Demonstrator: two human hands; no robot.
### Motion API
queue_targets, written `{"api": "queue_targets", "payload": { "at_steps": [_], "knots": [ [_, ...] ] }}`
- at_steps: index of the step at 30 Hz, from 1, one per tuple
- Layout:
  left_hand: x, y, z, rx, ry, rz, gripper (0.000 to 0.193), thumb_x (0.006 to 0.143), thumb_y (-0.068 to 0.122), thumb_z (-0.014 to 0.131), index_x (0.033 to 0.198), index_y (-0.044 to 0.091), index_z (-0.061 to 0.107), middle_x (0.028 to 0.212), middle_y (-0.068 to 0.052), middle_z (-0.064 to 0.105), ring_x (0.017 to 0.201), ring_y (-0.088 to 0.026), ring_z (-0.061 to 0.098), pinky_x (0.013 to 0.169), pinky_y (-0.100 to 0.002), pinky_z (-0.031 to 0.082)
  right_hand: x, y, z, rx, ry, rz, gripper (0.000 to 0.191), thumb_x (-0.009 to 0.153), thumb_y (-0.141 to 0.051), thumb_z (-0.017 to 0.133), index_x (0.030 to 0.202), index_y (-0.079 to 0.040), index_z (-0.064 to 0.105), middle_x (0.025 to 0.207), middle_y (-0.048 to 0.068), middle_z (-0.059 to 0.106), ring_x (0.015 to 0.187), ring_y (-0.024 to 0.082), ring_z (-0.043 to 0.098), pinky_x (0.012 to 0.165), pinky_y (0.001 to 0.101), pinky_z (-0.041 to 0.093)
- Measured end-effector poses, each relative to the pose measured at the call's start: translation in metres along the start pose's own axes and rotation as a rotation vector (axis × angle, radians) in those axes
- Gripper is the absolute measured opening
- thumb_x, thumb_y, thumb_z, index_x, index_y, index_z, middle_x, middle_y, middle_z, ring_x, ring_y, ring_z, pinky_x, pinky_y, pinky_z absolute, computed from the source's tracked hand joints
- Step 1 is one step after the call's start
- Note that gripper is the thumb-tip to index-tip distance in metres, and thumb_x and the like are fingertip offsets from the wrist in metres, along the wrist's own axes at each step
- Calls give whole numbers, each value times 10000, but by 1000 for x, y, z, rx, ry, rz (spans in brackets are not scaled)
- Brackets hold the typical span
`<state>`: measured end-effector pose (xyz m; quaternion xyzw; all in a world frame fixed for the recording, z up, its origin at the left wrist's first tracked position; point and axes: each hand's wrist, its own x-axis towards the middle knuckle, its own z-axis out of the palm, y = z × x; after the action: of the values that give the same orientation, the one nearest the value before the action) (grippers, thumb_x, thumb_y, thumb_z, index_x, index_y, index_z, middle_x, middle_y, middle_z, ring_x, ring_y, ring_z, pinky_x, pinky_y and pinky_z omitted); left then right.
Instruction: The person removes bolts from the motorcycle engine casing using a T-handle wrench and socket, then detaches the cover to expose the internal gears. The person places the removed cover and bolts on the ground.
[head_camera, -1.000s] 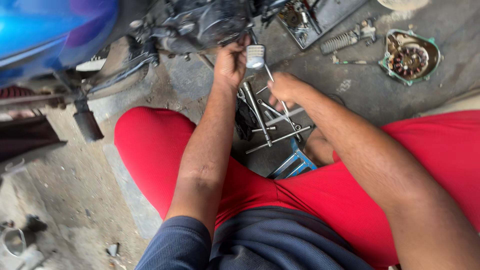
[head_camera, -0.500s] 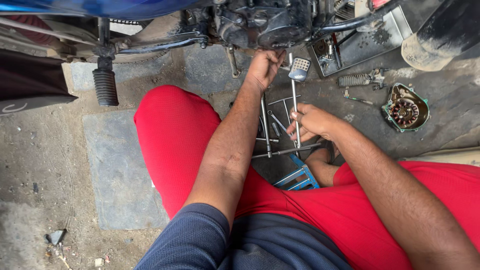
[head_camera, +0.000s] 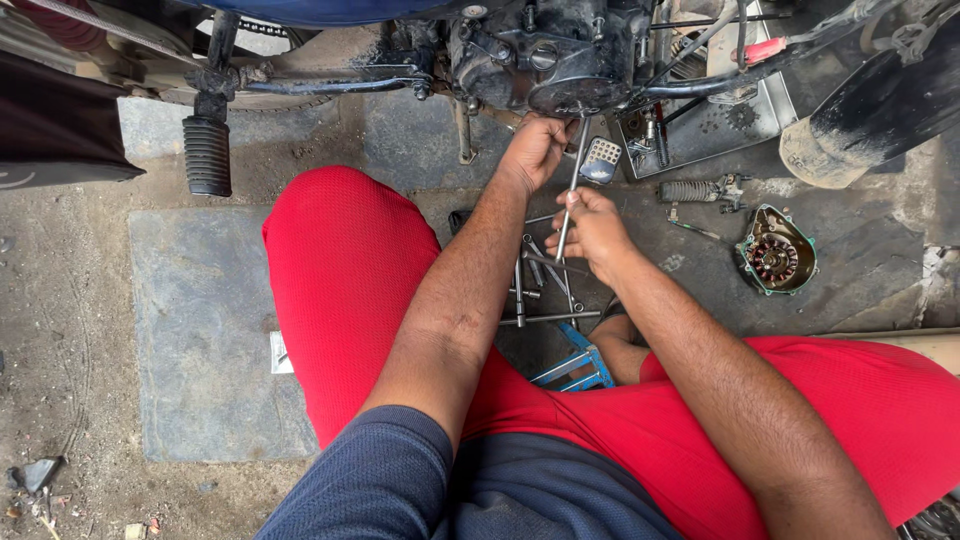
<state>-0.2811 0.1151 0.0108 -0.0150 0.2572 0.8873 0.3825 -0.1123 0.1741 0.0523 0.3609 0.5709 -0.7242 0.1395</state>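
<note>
I sit on the ground in red trousers, facing the underside of a motorcycle engine. My right hand is closed around a long thin metal rod tool that points up to the bottom of the engine. My left hand reaches up beside the tool's upper end, its fingers curled against the engine's lower edge; what it grips is hidden. Several more long metal tools lie on the ground under my forearms.
A ribbed rubber footpeg hangs at the left. A round engine cover with a coil inside lies on the concrete at the right. A metal tray with small parts and a spring sit near the engine. A blue tool lies between my legs.
The view has shifted, so the engine sits more centred and closer. My right hand has moved up along the rod toward the engine. My left hand stays at the engine's underside.
</note>
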Motion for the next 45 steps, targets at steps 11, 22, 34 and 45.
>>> {"api": "queue_targets", "payload": {
  "at_steps": [11,22,34,45],
  "knots": [
    [0,-3,-4,13,6,-1,155,714,-195,482,740,-68,566,1078,-206,656,1115,-281,649,1144,-414,506,-7,-5,15,-42,95,39,287,1091,-284,401,1208,-74,557,891,62,575,668,169,675,630,366,654],
    [-1,-3,-1,63,70,-37,255,736,-177,516,979,-127,575,1116,-209,650,1074,-276,652,1028,-359,519,-12,-6,28,40,145,15,292,1098,-293,410,1213,-70,559,888,41,553,646,143,608,589,340,611],
    [-6,2,9,76,118,-74,501,712,-168,577,1172,-37,423,1117,-172,633,1060,-266,649,986,-354,514,-8,-4,32,22,174,27,292,1094,-306,409,1200,-86,568,862,23,549,648,131,601,573,320,586],
    [-4,-5,3,157,186,-72,510,727,-137,604,1187,-31,409,1091,-178,617,1048,-272,637,1027,-390,502,-5,7,26,204,186,-28,282,1101,-292,448,1178,-72,607,786,12,524,554,99,503,458,260,427]
  ]
}}
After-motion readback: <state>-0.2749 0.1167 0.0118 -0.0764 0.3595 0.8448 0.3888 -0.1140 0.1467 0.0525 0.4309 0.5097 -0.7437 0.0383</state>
